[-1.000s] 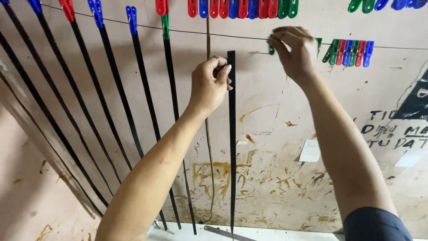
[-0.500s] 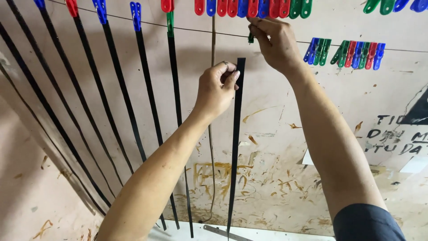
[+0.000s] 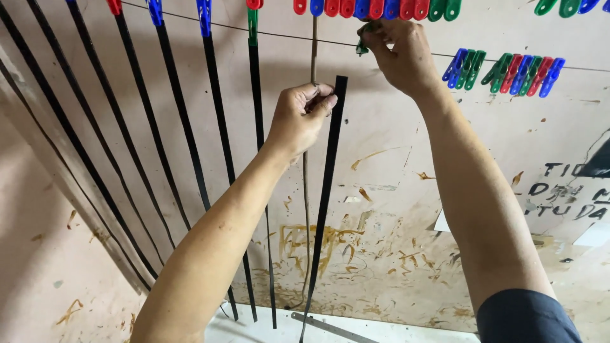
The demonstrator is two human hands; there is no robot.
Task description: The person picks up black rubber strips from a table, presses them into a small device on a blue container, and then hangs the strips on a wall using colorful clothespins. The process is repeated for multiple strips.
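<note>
Hung strips point(image 3: 171, 127) are seen at left, pegged to the line point(image 3: 508, 58). The left hand point(image 3: 298, 121) is pinched shut on the top of a loose black strip point(image 3: 325, 190), held against the wall below the line. The right hand point(image 3: 397, 54) is closed on a green peg point(image 3: 362, 44). Risk judged: the unpegged strip could slip if the pinch loosens. At right, handwritten black lettering point(image 3: 565, 190) and pale paper patches point(image 3: 591, 235) are noted.

Six hanging black strips point(image 3: 219, 127), one held strip point(image 3: 329, 184), two hands point(image 3: 298, 121)
</note>
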